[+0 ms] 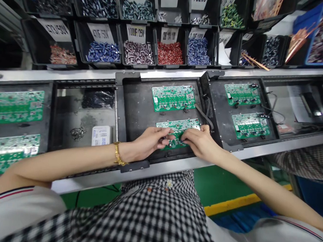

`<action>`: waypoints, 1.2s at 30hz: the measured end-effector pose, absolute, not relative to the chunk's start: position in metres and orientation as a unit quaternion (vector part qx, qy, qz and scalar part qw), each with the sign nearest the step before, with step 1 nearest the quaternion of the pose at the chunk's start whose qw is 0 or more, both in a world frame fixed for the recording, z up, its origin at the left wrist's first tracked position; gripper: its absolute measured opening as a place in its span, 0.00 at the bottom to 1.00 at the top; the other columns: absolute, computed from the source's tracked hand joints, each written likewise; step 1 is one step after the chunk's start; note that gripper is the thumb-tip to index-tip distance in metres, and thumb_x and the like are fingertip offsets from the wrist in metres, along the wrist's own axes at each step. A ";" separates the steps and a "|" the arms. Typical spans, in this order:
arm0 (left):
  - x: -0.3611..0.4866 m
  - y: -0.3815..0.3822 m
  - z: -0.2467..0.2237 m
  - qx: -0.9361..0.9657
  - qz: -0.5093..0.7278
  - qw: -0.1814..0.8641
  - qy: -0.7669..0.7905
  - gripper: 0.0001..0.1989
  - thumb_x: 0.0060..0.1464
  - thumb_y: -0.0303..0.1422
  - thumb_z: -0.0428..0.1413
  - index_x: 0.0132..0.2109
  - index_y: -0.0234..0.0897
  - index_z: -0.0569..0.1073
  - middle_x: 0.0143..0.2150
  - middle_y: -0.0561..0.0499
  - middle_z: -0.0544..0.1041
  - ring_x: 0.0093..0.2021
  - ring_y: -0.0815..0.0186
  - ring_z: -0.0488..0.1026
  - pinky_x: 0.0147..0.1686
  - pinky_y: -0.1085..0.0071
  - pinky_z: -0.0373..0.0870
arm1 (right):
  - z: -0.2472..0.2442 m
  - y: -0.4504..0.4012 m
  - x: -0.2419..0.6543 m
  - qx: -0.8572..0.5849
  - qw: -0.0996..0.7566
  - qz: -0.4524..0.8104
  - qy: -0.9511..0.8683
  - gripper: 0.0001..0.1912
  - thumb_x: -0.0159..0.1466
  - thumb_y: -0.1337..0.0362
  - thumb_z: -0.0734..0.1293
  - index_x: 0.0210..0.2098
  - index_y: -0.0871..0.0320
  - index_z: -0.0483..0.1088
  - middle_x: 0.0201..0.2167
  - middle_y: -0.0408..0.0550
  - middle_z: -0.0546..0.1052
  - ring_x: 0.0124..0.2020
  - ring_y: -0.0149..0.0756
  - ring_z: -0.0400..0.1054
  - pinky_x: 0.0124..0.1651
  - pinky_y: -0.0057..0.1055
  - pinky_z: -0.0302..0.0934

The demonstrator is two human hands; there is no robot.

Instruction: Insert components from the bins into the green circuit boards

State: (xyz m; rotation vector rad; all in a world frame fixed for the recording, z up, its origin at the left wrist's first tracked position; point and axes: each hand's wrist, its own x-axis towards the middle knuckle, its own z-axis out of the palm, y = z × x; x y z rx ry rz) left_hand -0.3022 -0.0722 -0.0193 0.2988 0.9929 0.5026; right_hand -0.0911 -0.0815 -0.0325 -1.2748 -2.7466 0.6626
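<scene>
Head view, and from where I stand the near board (178, 126) lies in the black tray (139, 109), under both hands. The left hand (155, 138), at the board's nine o'clock, has thumb and fingertips drawn together; whether they pinch a part, I can't tell. The right hand (198, 138), at three o'clock, bends its fingertips down to the board, its grip equally unclear. At twelve o'clock sits the far board (173, 97). A white box (101, 135) rests towards nine, and red parts (169, 53) lie past twelve.
</scene>
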 end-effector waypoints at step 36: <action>-0.294 -0.062 -0.015 0.297 0.214 0.812 0.455 0.25 0.50 0.53 0.53 0.24 0.33 0.63 0.18 0.59 0.51 0.18 0.78 0.43 0.19 0.75 0.38 | 0.002 -0.051 -0.131 -0.455 0.187 0.228 -0.840 0.08 0.63 0.61 0.63 0.32 0.57 0.71 0.31 0.42 0.79 0.29 0.31 0.69 0.38 0.33 0.44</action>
